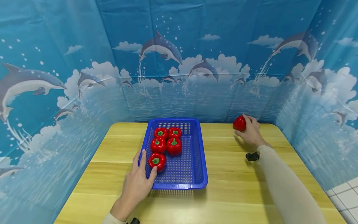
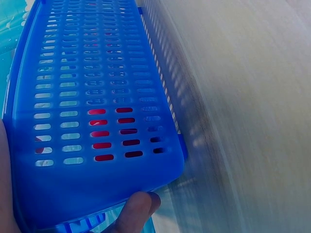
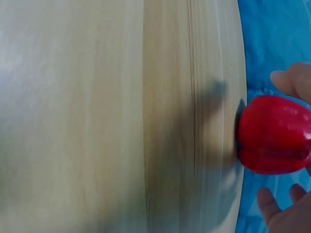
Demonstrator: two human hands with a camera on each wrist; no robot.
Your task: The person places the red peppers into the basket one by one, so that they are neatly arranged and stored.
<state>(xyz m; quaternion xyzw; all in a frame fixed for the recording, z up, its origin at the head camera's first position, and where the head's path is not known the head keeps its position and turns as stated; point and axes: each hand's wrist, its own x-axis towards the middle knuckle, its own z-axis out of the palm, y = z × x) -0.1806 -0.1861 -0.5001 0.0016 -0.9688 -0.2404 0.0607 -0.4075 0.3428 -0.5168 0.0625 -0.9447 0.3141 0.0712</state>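
Observation:
My left hand (image 1: 137, 183) holds the front left corner of a blue plastic basket (image 1: 203, 168), with the thumb over the rim. In the left wrist view, a fingertip (image 2: 136, 208) lies against the edge of the slotted wall. Several glossy red bell peppers (image 1: 174, 147) with green stems sit in the basket's left part. Another red bell pepper (image 1: 239, 123) is at the far right of the table. Around it, my right hand (image 1: 251, 133) is spread; in the right wrist view, gaps show between that pepper (image 3: 274, 135) and the thumb and lower fingers.
The wooden table (image 1: 223, 193) carries the basket near its middle. A blue dolphin-print curtain (image 1: 179, 93) hangs right behind the table and along both sides. White tiles (image 1: 345, 196) show at the lower right.

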